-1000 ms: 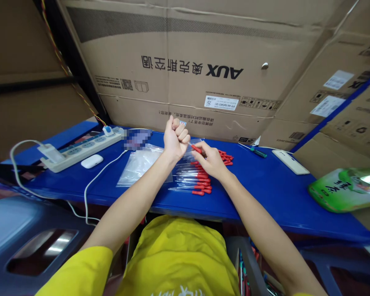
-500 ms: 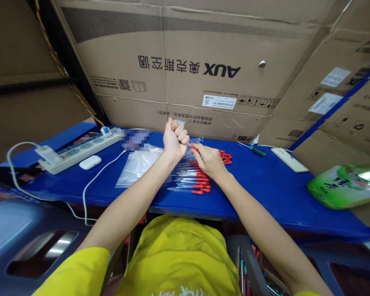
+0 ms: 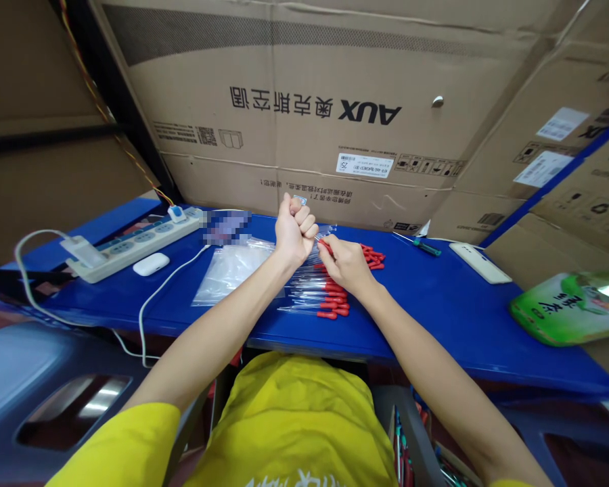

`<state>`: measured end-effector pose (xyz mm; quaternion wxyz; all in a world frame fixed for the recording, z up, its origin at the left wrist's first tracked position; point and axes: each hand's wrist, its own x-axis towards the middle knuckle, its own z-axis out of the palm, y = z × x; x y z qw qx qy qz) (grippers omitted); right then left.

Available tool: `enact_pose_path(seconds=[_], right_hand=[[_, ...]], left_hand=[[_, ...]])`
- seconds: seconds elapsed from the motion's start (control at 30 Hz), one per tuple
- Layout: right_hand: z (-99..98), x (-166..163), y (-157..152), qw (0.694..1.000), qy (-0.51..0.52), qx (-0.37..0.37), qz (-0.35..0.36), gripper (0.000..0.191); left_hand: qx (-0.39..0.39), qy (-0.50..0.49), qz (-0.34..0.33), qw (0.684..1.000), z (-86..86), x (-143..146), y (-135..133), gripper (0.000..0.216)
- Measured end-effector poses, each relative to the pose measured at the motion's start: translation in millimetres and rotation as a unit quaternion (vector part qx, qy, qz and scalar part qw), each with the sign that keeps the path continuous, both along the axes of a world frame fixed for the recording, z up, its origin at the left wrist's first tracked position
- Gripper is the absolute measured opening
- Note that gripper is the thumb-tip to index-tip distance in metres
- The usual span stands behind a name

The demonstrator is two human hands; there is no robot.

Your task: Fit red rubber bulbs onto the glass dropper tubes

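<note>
In the head view, my left hand (image 3: 295, 233) is a closed fist with the thumb upward, above the middle of the table. My right hand (image 3: 349, 265) pinches the red handle of a slim screwdriver (image 3: 325, 245). Its thin shaft points left and meets my left fist, where its tip is hidden. Below and around the hands lies a row of similar red-handled screwdrivers (image 3: 327, 297), shafts to the left. Clear plastic bags (image 3: 228, 274) lie left of them, partly under my left forearm. A small blue-and-white label (image 3: 300, 200) shows behind my left fingers.
A large cardboard box (image 3: 335, 61) stands behind the blue table (image 3: 421, 325). On the left are a power strip (image 3: 142, 243), a white case (image 3: 151, 264) and cables. To the right lie a green-handled screwdriver (image 3: 426, 247), a pale phone (image 3: 480, 262) and a green bottle (image 3: 568, 308).
My hands have come slightly closer together, so less of the screwdriver's shaft shows between them. The whole view has shifted a little.
</note>
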<state>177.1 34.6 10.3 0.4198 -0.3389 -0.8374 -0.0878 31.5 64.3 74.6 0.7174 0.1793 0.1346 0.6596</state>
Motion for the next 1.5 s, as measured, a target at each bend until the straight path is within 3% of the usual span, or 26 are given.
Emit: enact_pose_path(seconds=[0.5,0.77,1.13,1.5], right_hand=[[2.6,-5.6,-1.1,0.993,0.083,-0.086,0.0,0.027],[4.5,-0.3,4.2,0.976,0.148,-0.162,0.002,0.034],[-1.2,11.9,6.8,0.993,-0.006,-0.097,-0.064,0.029],[-1.8,3.8,1.6,0.993,0.027,-0.112,0.0,0.027]], left_hand=[[-0.011,-0.006,-0.009,1.0,-4.0,1.7,1.1,0.054],[0.04,-0.058,-0.019,0.997,-12.9,7.0,0.9,0.054],[0.019,-0.073,0.015,0.997,-14.5,0.9,6.5,0.054],[0.0,-0.037,0.012,0.999,-12.2,1.7,3.5,0.052]])
